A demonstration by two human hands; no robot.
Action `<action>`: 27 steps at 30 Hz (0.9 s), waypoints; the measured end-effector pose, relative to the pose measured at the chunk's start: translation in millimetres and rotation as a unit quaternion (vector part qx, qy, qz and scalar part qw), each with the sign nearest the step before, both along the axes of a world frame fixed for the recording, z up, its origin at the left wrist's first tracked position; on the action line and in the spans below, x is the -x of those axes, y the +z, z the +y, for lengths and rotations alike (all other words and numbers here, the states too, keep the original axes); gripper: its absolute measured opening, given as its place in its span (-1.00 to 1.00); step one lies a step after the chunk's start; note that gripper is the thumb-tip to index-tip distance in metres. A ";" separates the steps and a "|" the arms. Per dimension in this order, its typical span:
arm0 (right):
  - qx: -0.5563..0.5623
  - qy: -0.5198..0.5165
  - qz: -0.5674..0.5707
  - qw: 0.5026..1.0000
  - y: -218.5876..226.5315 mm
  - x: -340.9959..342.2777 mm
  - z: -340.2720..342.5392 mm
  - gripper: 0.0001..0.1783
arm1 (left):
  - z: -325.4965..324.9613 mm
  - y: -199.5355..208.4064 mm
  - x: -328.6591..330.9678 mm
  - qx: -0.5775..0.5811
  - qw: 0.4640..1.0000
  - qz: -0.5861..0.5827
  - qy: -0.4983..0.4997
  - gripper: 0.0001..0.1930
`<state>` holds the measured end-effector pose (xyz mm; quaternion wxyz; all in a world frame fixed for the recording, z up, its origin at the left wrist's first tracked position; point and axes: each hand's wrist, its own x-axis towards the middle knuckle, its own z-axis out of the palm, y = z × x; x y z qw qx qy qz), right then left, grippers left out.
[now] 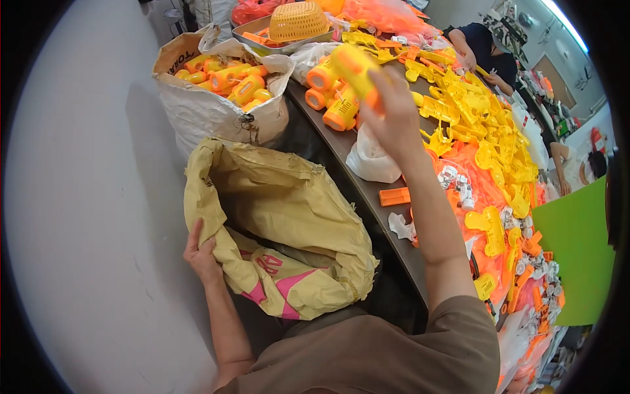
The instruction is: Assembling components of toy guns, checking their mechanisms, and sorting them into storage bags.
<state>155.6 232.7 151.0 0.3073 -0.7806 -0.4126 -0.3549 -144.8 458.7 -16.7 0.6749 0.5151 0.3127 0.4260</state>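
My left hand (205,255) grips the left rim of a yellow woven sack (289,177) with pink print, its mouth wide. Over the table my right hand (396,115) holds up a yellow plastic flashlight (353,69) with an orange end, blurred by motion. Just below it, several like flashlights (341,111) are piled at the table's edge. Beside that pile sits a small white plastic bag (374,156).
A white sack (203,118) full of flashlights stands beyond the yellow one. The table holds heaped yellow plastic parts (485,118), orange pieces, and a yellow basket (298,23). A co-worker (489,49) sits across; another person (577,164) is at right. A wall (85,197) bounds the left.
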 end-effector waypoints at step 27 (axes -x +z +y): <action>0.200 -0.245 0.144 0.938 -57.7 -131.3 117.4 -0.60 | -5.0 -2.6 -1.0 0.057 0.998 0.009 0.000 -0.44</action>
